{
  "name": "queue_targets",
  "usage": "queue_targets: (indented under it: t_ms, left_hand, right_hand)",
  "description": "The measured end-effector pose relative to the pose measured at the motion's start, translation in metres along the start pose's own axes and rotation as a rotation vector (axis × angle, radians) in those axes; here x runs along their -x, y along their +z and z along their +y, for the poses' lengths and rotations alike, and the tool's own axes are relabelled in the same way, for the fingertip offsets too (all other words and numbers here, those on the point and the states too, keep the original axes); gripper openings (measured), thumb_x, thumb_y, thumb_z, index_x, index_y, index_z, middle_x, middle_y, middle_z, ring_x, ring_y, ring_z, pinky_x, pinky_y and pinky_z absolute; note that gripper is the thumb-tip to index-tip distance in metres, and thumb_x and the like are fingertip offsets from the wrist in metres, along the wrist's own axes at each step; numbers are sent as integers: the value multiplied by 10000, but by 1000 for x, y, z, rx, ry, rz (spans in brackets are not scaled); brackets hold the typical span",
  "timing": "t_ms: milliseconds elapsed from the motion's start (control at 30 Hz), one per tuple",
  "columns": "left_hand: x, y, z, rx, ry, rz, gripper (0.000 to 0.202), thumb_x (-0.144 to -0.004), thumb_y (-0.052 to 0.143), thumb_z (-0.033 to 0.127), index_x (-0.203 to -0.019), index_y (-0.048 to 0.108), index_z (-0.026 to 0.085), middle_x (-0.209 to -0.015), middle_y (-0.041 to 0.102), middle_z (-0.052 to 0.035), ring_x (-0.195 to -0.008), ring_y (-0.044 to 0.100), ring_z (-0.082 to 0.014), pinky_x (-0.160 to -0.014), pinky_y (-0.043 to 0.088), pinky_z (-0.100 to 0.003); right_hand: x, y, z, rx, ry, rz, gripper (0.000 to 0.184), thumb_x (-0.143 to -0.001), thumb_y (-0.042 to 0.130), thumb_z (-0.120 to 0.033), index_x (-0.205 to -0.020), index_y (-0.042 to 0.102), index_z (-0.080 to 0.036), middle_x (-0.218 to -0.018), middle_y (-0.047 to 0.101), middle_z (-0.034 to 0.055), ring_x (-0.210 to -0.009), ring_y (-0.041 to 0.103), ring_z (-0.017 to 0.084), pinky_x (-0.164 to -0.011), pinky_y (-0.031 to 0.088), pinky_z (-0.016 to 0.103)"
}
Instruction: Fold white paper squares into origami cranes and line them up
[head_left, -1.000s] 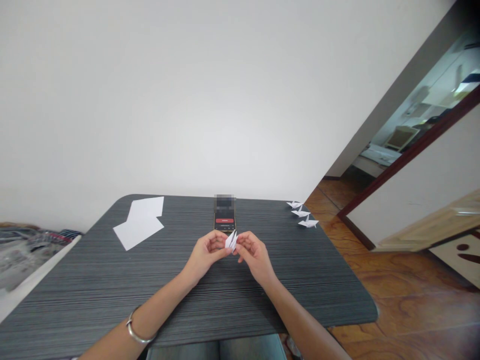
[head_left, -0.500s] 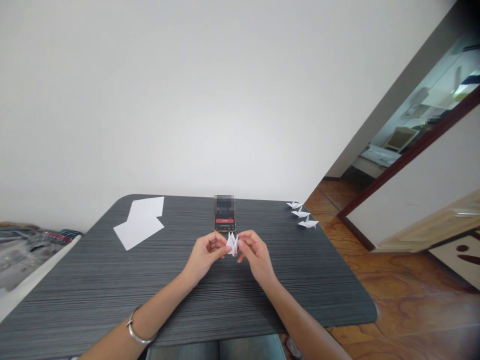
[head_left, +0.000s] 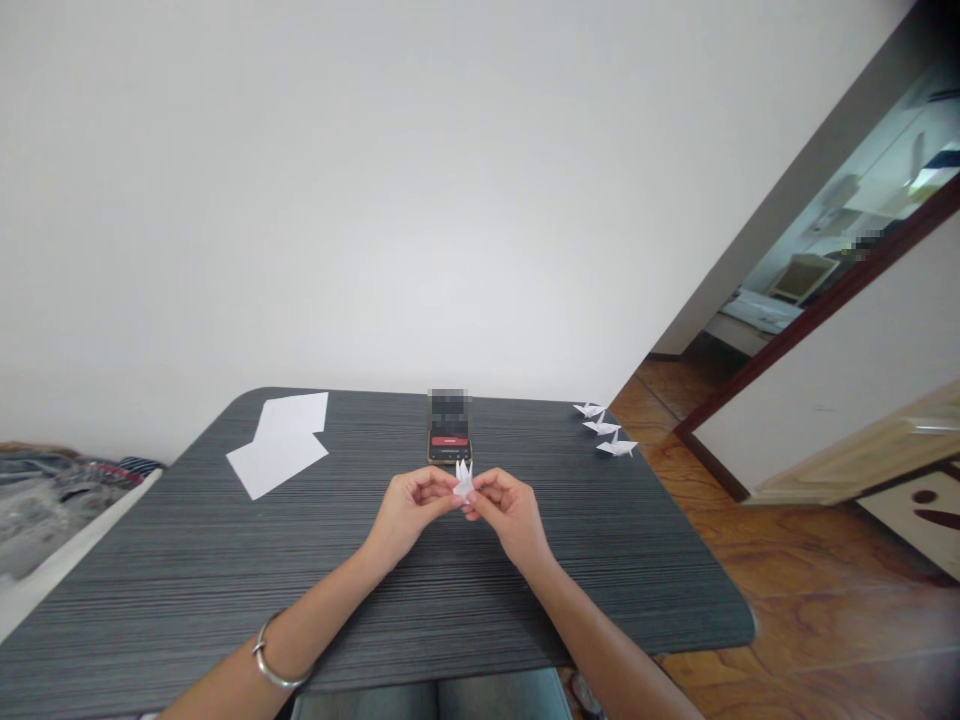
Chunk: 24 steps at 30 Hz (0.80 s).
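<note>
A small folded white paper piece point(head_left: 464, 482), with pointed tips standing up, is pinched between both my hands above the middle of the table. My left hand point(head_left: 415, 508) grips its left side with thumb and fingers. On its right side, the thumb and fingers of my right hand point(head_left: 507, 508) close on the lower part. My fingers cover some of its bottom. Just beyond the paper lies a phone point(head_left: 449, 448) with a red bar on its screen. Three folded paper cranes point(head_left: 602, 427) stand in a row at the far right of the table.
The dark wood-grain table point(head_left: 360, 620) meets a white wall point(head_left: 450, 200) at the back. Flat white paper sheets point(head_left: 289, 450) lie at the far left. Plastic-covered items point(head_left: 60, 515) sit beyond the left edge. To the right are a tiled floor point(head_left: 810, 590) and a doorway.
My right hand has shifted slightly left, closer to my left hand. Its grip has moved lower on the folded paper, whose tips now point up above my fingers.
</note>
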<state>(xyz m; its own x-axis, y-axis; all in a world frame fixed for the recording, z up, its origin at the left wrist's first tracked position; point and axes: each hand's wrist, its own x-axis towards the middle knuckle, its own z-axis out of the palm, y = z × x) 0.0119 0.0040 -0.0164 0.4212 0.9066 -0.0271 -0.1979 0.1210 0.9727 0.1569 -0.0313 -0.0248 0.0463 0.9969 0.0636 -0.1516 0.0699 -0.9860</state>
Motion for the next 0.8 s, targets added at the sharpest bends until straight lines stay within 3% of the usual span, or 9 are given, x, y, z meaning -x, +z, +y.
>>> queue_targets:
  t_ms: [400,633,800]
  left_hand:
    - [0,-1,3,2,-12,-58,94,-608,696,150,-695,682,116,-691,687,-24,-658,626,-143,-689,480,-258]
    - [2,-2,8,52,-24,-117,90,-658,663,187,-719,684,125,-774,666,-30,-724,601,-137,-728,465,-254]
    - [2,-2,5,97,-42,-74,137,-675,666,227,-758,625,127,-721,648,-10,-660,591,-109,-671,469,-234]
  right_hand:
    - [-2,-4,0,-98,11,-82,62,-671,658,-203,-687,611,-165,-592,630,-17,-533,591,105,-544,504,227]
    - [0,-2,-6,-68,-122,-73,67,-682,614,-140,-639,639,-185,-655,536,-34,-549,555,85,-524,480,206]
    - [1,0,-4,-11,-210,-44,116,-690,586,-110,-634,642,-195,-674,514,-26,-546,540,82,-509,467,204]
